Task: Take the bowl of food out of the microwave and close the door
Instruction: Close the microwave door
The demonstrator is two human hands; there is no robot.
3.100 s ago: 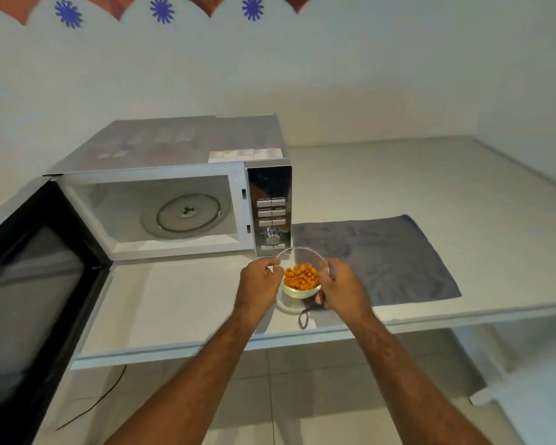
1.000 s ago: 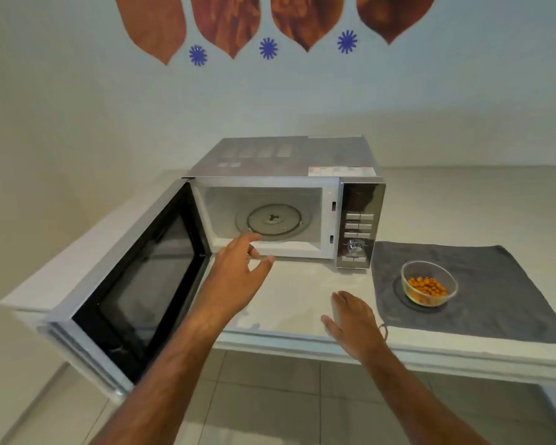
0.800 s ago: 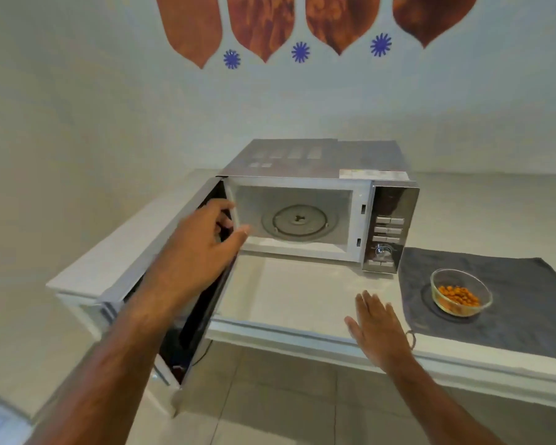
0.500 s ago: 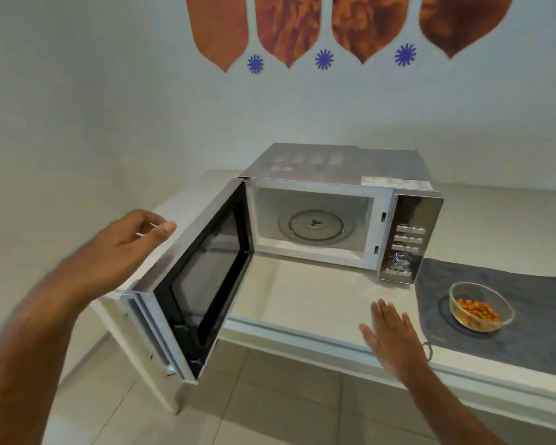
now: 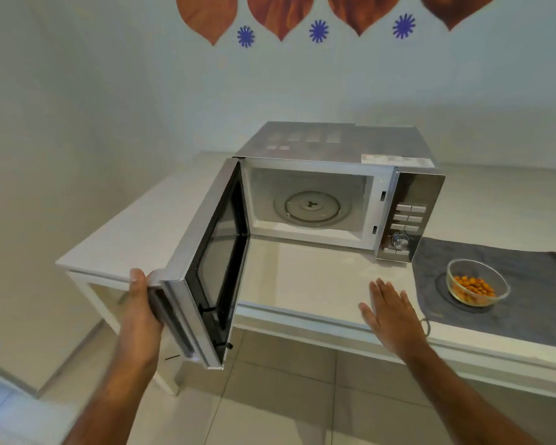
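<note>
The silver microwave (image 5: 334,146) stands on the white counter with its cavity open and only the glass turntable (image 5: 312,207) inside. Its door (image 5: 206,252) swings out toward me, roughly at a right angle to the front. My left hand (image 5: 142,313) presses against the door's outer face at its free edge, thumb on the top corner. The glass bowl of orange food (image 5: 477,287) sits on a grey cloth (image 5: 527,277) to the right of the microwave. My right hand (image 5: 392,313) hovers flat and open over the counter's front edge, holding nothing.
The white counter (image 5: 302,284) runs along the wall and ends at the left beside the door. A control panel with buttons and a dial (image 5: 405,226) is on the microwave's right side. Tiled floor lies below.
My left hand has gone around the door's free edge and now rests on its outer face. The door has swung a little further in. The bowl stays on the cloth.
</note>
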